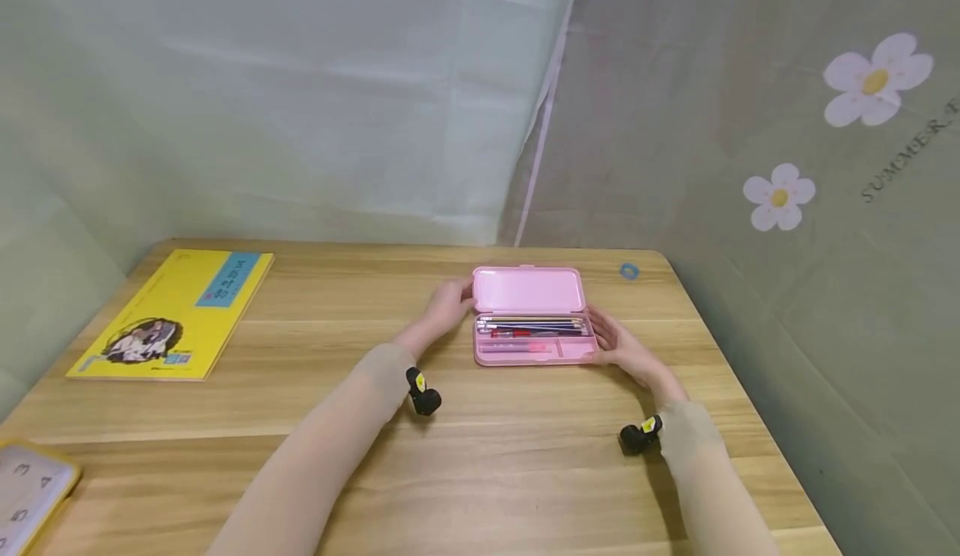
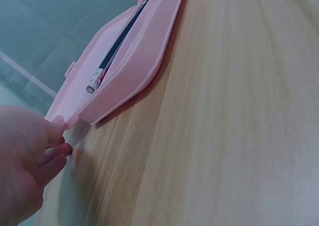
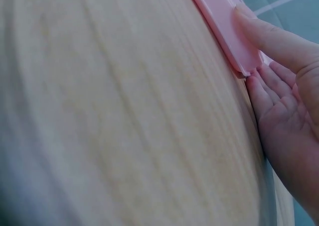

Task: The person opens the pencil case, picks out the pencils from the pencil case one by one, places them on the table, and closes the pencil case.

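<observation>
A pink pencil case [image 1: 528, 289] lies on the table with its lid folded back flat. Several pencils [image 1: 534, 324] fill its rear compartment, with a red item among them; a pen with a pink part [image 1: 517, 347] lies in the front one. At the lid's left edge, my left hand [image 1: 447, 306] pinches the rim between thumb and fingers, also seen by the left wrist camera on the case's lid corner [image 2: 65, 104]. My right hand [image 1: 621, 348] grips the right end of the case, thumb on the front side and fingers at the end [image 3: 229, 32].
A yellow book [image 1: 161, 314] lies at the table's left. The corner of a yellow-framed board with numbers [image 1: 30, 493] shows at the near left. Behind the case, to the right, is a small blue ring [image 1: 629, 271]. Curtains [image 1: 360, 106] hang beyond the wooden table [image 1: 525, 464].
</observation>
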A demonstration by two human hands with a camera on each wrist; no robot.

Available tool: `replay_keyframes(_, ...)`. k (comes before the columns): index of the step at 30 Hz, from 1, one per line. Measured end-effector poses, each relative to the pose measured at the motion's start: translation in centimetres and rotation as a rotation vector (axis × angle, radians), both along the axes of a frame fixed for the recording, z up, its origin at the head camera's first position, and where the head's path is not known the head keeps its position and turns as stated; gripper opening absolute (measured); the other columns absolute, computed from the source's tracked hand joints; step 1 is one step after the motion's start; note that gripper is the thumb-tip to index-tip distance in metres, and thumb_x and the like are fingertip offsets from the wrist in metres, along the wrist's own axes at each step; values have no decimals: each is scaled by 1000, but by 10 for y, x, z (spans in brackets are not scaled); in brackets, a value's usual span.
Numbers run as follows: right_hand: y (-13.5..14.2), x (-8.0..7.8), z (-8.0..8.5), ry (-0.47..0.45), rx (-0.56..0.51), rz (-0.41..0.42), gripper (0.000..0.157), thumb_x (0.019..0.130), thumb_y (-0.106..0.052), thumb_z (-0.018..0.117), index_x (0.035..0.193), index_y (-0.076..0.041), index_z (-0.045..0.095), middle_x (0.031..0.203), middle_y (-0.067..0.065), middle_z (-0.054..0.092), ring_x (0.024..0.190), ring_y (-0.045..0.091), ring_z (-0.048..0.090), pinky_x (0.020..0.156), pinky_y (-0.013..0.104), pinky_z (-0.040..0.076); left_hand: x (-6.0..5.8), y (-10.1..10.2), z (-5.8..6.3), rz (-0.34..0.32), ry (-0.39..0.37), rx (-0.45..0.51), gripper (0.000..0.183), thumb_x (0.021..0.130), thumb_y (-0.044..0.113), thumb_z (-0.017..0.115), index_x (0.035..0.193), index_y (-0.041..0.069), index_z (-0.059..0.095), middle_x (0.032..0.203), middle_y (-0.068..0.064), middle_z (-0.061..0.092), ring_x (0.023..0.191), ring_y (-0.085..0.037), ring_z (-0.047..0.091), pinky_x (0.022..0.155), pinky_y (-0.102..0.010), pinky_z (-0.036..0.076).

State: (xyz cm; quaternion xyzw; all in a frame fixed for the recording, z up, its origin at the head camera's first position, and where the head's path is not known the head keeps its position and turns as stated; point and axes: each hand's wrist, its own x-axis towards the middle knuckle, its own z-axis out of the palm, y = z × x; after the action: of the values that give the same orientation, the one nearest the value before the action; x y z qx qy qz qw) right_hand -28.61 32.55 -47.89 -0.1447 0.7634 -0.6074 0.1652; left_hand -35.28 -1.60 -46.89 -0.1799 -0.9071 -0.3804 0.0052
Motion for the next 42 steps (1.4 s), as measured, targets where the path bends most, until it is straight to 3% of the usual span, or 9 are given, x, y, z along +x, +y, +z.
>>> replay_keyframes(7, 2, 0, 0, -14, 5, -4, 98, 83, 6, 69, 155, 2, 2, 162, 24, 5, 150, 40, 7, 120, 36, 17, 5, 0, 2, 16, -13, 6, 52, 95, 6, 59, 142, -7, 41, 134, -25, 57, 126, -36, 55, 109, -43, 44)
replay_keyframes(14, 1, 0, -1, -10, 4, 1, 98, 84, 4, 69, 155, 1, 2, 163, 23, 5, 150, 40, 7, 121, 47, 10, 11, 0, 8, 67, -10, 9, 56, 94, 11, 61, 144, -4, 40, 136, -25, 55, 126, -37, 54, 110, -46, 42)
replay_keyframes(21, 0, -1, 0, -11, -7, -5, 99, 83, 5, 69, 155, 2, 2, 163, 24, 4, 150, 40, 6, 121, 46, 9, 18, 1, 20, 142, 85, 57, 56, 89, 11, 69, 139, -3, 48, 140, -22, 52, 129, -37, 50, 112, -48, 39)
replay_keyframes(25, 1, 0, 1, -13, 12, -7, 100, 82, 4, 70, 155, 1, 2, 163, 23, 5, 150, 38, 7, 121, 44, 11, 24, 4, 27, 64, 112, 33, 62, 83, 12, 75, 137, -3, 50, 140, -22, 53, 130, -37, 50, 114, -48, 37)
replay_keyframes(32, 0, 1, 1, -14, 26, -10, 99, 83, 0, 71, 156, 0, 3, 163, 21, 6, 151, 36, 7, 121, 44, 10, 34, 12, 34, -162, 80, 23, 51, 84, 11, 75, 130, -2, 58, 128, -19, 64, 113, -33, 64, 98, -40, 53)
replay_keyframes(42, 1, 1, -1, -26, 15, -17, 100, 83, 1, 72, 156, 0, 3, 163, 21, 6, 151, 36, 8, 121, 42, 12, 40, 25, 25, -217, 42, 14, 45, 82, 5, 75, 125, -1, 63, 123, -16, 67, 114, -30, 64, 101, -39, 51)
